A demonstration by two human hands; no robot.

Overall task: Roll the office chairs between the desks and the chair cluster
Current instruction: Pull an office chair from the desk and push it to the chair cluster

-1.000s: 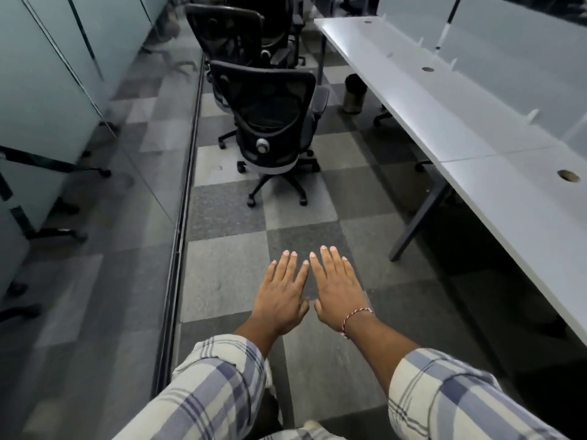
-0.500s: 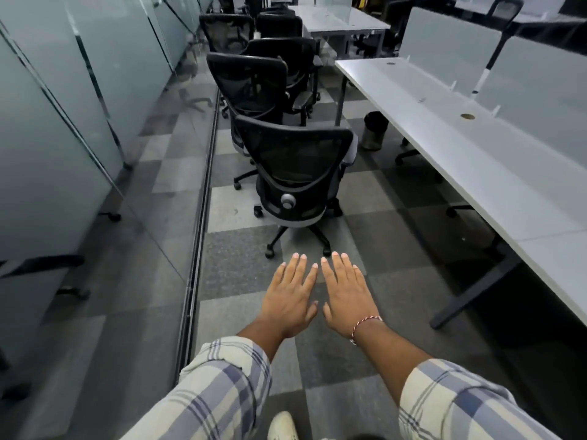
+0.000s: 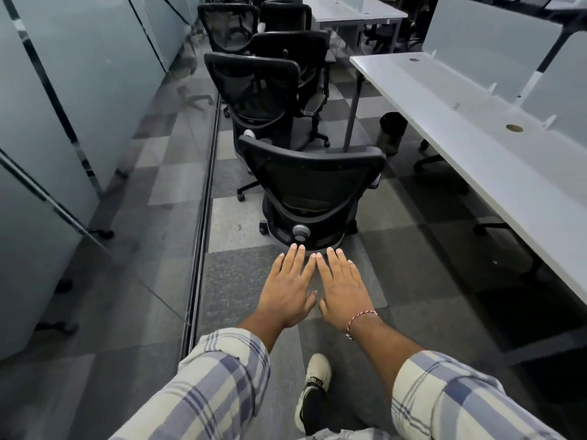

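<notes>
Both palms face down, side by side: left hand point(image 3: 287, 290) and right hand point(image 3: 341, 287) are flat, fingers straight and close together, gripping nothing. Just ahead of the fingertips is the nearest office chair point(image 3: 313, 185), its back to us, black mesh in a curved plastic frame. Beyond it, more black chairs point(image 3: 254, 90) bunch along the glass wall point(image 3: 79, 90). A long white desk point(image 3: 476, 147) runs on the right over chequered grey carpet point(image 3: 241, 274).
</notes>
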